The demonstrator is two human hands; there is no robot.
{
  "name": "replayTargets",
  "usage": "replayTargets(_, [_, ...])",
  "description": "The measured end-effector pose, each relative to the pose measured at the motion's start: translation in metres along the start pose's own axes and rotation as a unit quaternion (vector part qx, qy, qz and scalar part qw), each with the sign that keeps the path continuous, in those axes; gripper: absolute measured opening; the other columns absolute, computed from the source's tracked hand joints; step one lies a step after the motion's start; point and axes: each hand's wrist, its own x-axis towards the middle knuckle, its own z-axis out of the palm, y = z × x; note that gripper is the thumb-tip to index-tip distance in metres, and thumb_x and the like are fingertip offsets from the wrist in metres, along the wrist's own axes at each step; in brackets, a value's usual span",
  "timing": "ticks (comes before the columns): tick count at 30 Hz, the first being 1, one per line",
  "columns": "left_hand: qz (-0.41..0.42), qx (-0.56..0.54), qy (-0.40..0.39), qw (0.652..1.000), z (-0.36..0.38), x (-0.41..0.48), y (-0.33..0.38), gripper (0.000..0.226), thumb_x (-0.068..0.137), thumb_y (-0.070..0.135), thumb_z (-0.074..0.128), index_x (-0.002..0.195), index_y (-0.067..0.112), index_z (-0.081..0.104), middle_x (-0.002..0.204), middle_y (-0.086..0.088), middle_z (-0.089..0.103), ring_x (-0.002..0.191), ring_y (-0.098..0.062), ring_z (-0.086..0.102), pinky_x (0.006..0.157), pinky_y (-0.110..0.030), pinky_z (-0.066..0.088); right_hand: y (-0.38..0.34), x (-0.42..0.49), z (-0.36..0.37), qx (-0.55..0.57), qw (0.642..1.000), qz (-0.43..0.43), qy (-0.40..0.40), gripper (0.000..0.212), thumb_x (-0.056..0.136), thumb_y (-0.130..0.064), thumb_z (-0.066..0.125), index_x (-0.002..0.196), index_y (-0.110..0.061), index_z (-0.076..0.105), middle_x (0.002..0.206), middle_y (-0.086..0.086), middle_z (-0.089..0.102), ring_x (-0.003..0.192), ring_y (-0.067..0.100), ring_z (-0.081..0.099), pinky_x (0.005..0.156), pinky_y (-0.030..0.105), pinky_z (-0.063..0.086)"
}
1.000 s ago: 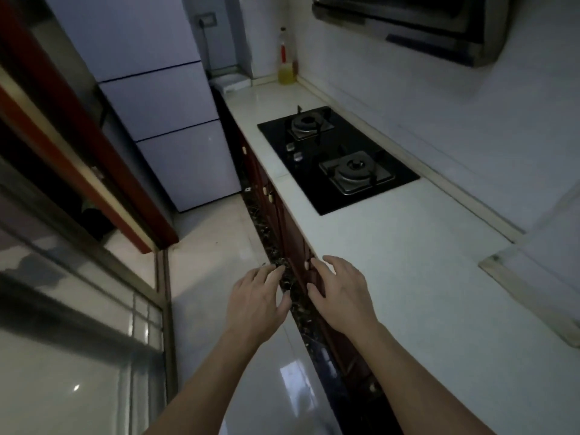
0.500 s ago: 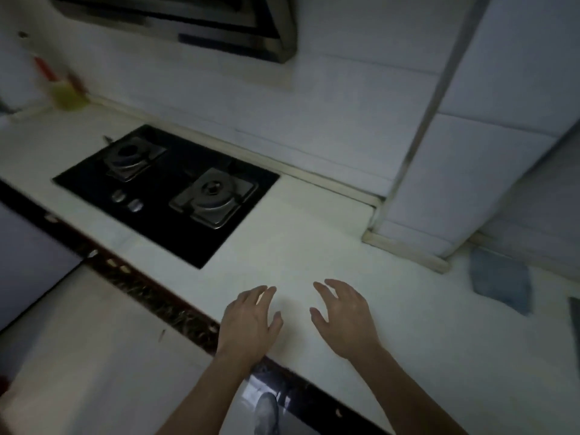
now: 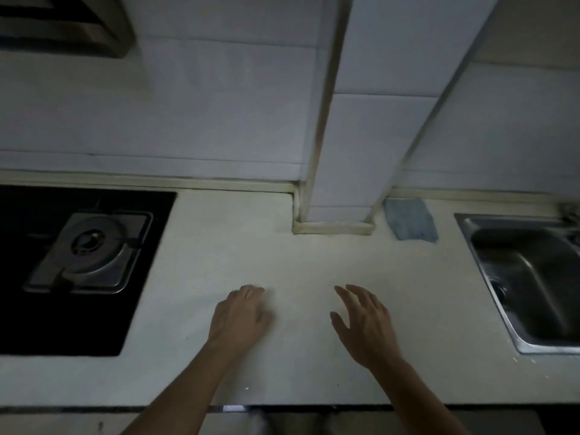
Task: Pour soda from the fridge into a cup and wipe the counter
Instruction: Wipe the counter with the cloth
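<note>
Counter [image 3: 282, 255] surface, pale and broad, spans the whole width of our view, with its dark front edge running along the bottom. We see a tiled wall [image 3: 219, 120] behind it and a tiled column [image 3: 348, 136] standing on the rear of the counter. At the left, a black gas hob [image 3: 135, 277] sits flush in the counter, with one burner [image 3: 89, 246] visible. At the right, a steel sink [image 3: 533, 277] is set into the counter. A blue cloth [image 3: 409, 218] lies flat on the counter between the column and the sink, just beside the column base. Its long axis runs from the wall toward us, tilted slightly right at the near end. Our left hand [image 3: 240, 318] hovers low over the counter centre, empty, fingers loosely curled downward. Our right hand [image 3: 365, 321] is near it, empty, fingers spread and pointing toward the wall. We cannot tell whether either hand touches the surface. Both are well apart from the cloth.
</note>
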Motion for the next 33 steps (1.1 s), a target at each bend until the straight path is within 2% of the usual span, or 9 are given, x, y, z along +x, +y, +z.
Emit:
replayTargets(3, [0.009,0.011,-0.015,1.000,0.007,0.029,0.001,0.061,0.092,0.051,0.051,0.148,0.031,0.040,0.161,-0.001,0.027,0.145,-0.026,0.027,0.108,-0.044,0.037,0.023,-0.005,-0.002,0.000,0.999,0.035,0.002,0.054,0.093,-0.048,0.053,0.141,-0.023,0.049,0.141,0.006,0.054,0.127,0.027,0.052,0.102,0.045,0.046])
replayTargets(6, [-0.008,0.051,-0.060,0.997,0.016,0.057,0.008,0.068,0.093,0.057,0.048,0.153,0.039,0.022,0.166,0.002,0.006,0.151,-0.026,0.010,0.115,-0.049,0.025,0.046,-0.003,-0.003,0.000,0.998,0.060,0.000,0.054,0.094,-0.046,0.056,0.142,-0.023,0.048,0.143,0.006,0.052,0.128,0.026,0.051,0.103,0.044,0.045])
replayTargets(9, [-0.022,0.068,-0.090,0.993,0.026,0.082,0.023,0.075,0.091,0.065,0.046,0.154,0.043,0.011,0.166,0.006,-0.006,0.152,-0.024,0.000,0.116,-0.057,0.016,0.066,0.007,-0.003,0.008,0.997,0.078,-0.004,0.055,0.093,-0.046,0.056,0.142,-0.023,0.048,0.143,0.005,0.052,0.129,0.025,0.050,0.104,0.044,0.045])
replayTargets(16, [-0.010,0.100,-0.084,0.991,0.050,0.127,0.078,0.081,0.087,0.077,0.038,0.153,0.048,0.001,0.165,0.008,-0.013,0.152,-0.020,-0.007,0.113,-0.066,0.016,0.128,0.042,-0.005,0.024,0.995,0.094,-0.026,0.054,0.092,-0.044,0.058,0.141,-0.022,0.051,0.142,0.005,0.053,0.130,0.026,0.050,0.105,0.044,0.044])
replayTargets(23, [-0.081,0.134,-0.109,0.982,0.071,0.141,0.104,0.083,0.085,0.082,0.025,0.154,0.045,-0.005,0.165,0.004,-0.017,0.152,-0.027,-0.011,0.112,-0.070,0.016,0.208,0.119,-0.016,0.043,0.989,0.122,-0.066,0.059,0.097,-0.047,0.050,0.148,-0.020,0.039,0.156,0.006,0.037,0.144,0.024,0.030,0.119,0.043,0.026])
replayTargets(27, [-0.092,0.133,-0.101,0.982,0.076,0.143,0.105,0.087,0.079,0.086,0.020,0.154,0.047,-0.003,0.165,0.004,-0.015,0.152,-0.026,-0.011,0.113,-0.069,0.013,0.236,0.181,-0.021,0.048,0.993,0.100,-0.036,0.058,0.096,-0.041,0.056,0.146,-0.015,0.042,0.153,0.014,0.039,0.142,0.033,0.034,0.115,0.046,0.029])
replayTargets(31, [-0.083,0.099,-0.063,0.990,0.083,0.144,0.100,0.094,0.072,0.091,0.007,0.154,0.047,0.008,0.165,0.004,-0.008,0.153,-0.026,-0.007,0.111,-0.071,0.012,0.261,0.236,-0.021,0.005,0.997,0.056,-0.060,0.056,0.101,-0.041,0.043,0.152,-0.019,0.032,0.161,0.011,0.024,0.149,0.034,0.016,0.121,0.049,0.014])
replayTargets(33, [-0.078,0.097,-0.054,0.991,0.084,0.144,0.100,0.095,0.071,0.093,0.004,0.154,0.046,0.011,0.165,0.005,-0.007,0.152,-0.026,-0.006,0.110,-0.072,0.013,0.274,0.257,-0.020,-0.018,0.997,0.032,-0.065,0.057,0.102,-0.042,0.041,0.153,-0.020,0.029,0.161,0.012,0.022,0.149,0.034,0.016,0.121,0.050,0.011])
